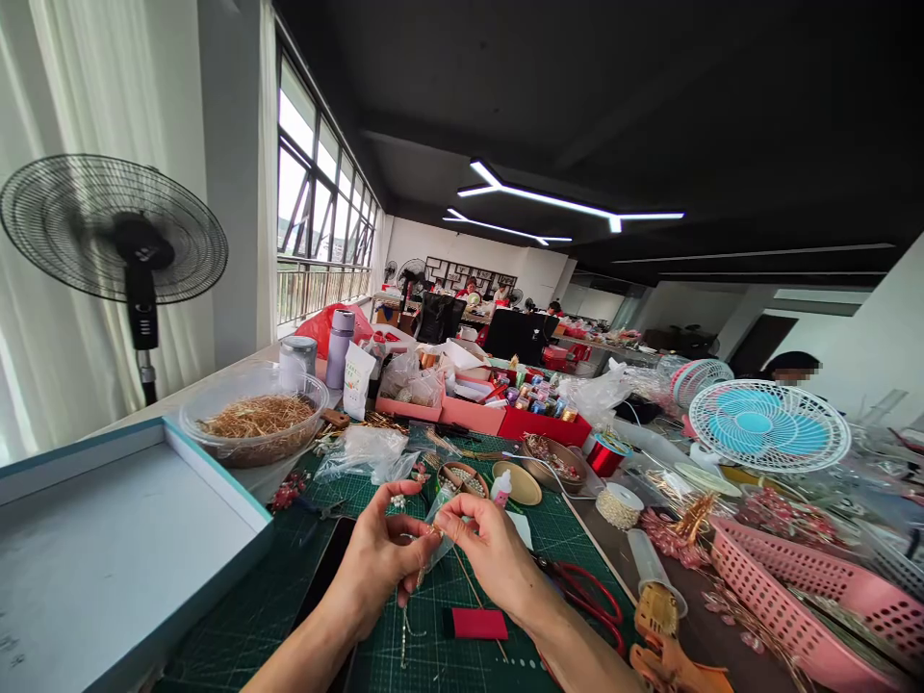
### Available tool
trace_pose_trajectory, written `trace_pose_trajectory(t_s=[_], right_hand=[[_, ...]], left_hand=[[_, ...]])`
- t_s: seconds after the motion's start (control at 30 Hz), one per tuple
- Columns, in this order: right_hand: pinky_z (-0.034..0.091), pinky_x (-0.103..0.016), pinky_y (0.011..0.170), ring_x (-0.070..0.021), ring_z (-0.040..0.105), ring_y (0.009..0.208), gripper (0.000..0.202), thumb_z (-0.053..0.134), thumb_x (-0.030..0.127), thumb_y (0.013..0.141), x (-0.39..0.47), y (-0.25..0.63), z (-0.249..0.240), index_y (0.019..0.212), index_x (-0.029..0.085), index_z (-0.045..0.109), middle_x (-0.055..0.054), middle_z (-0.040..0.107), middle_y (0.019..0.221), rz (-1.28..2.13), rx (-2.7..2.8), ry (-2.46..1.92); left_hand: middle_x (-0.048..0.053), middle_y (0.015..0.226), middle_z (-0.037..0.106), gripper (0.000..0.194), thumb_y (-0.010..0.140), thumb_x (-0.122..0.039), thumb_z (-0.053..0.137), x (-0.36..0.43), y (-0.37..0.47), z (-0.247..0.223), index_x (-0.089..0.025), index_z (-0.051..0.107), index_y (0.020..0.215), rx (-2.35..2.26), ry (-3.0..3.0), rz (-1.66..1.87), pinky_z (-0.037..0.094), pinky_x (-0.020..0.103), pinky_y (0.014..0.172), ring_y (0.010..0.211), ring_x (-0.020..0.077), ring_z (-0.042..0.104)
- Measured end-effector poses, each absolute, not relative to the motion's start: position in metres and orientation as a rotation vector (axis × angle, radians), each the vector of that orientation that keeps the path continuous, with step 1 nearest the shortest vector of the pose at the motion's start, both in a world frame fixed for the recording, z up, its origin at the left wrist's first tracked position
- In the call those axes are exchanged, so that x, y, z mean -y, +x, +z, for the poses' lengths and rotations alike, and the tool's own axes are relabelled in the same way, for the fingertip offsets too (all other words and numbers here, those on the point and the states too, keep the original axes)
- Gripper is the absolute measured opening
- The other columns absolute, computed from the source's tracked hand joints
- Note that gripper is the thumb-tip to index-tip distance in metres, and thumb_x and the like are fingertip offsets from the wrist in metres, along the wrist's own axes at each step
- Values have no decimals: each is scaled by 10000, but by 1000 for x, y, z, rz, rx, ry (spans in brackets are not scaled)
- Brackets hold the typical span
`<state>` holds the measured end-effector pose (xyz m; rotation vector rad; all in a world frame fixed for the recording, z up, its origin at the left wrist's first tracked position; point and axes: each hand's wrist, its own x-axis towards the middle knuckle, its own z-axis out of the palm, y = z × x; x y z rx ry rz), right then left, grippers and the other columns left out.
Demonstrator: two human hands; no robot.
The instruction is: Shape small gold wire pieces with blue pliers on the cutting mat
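My left hand (379,558) and my right hand (491,553) meet above the green cutting mat (433,664). Both pinch a small gold-coloured wire piece (434,530) between thumb and fingertips; its exact shape is mostly hidden. Below my left fingers dangles a thin beaded strand (404,635). A clear plastic bag (437,510) lies just behind the fingertips. Under my right hand are a red-and-black block (476,624) and a thin gold rod (473,582). Beyond the hands stand a bowl of pearl beads (466,476) and a small white-capped pink bottle (500,489).
A shallow blue box (122,549) fills the left. Red-handled scissors (592,597) lie right, near a pink basket (815,587) and a bead spool (619,505). Behind are a tub of straw-coloured pieces (256,428), a red box of spools (541,423) and fans (769,425).
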<state>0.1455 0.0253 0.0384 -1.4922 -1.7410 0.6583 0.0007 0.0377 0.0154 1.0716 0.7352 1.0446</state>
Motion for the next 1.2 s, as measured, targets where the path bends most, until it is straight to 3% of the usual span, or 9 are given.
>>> trace_pose_trajectory(t_s=[0.3,0.53,0.8,0.93,1.2], right_hand=[[356,-248,579,-153,492,629,242,476,352,796,-24,142,42,668,171,573,12,572,632,677,1756,-1511],[347,-250,573,-152,475,621,264,479,390,797,-23,143,38,693,172,586,14,565,637,659,1741,-1529],[345,-245,546,-147,494,596,292,485,423,801,-24,145,32,709,176,610,11,607,645,714,1681,-1550],[355,-253,561,-151,490,610,285,503,423,790,-23,146,33,712,174,618,6,608,659,750,1654,-1539],[390,-287,596,-175,523,637,261,508,400,785,-20,145,29,684,171,582,-16,599,654,824,1588,-1450]], left_hand=[[-68,629,599,507,664,-320,686,-41,-2,16,-225,364,1043,-797,1227,1061,319,121,247,280,32,419],[-71,610,573,519,603,-311,734,-41,-1,15,-189,402,983,-740,1039,992,358,136,271,295,17,387],[-61,654,584,429,665,-227,652,-35,4,10,-199,428,1030,-879,1427,1161,340,143,296,354,47,434],[-3,682,612,277,674,-296,639,-33,5,9,-141,564,891,-945,1451,1129,363,168,314,357,57,462],[-22,494,571,188,663,-302,658,-36,6,5,-120,649,712,-956,1361,1116,341,164,341,351,83,507]])
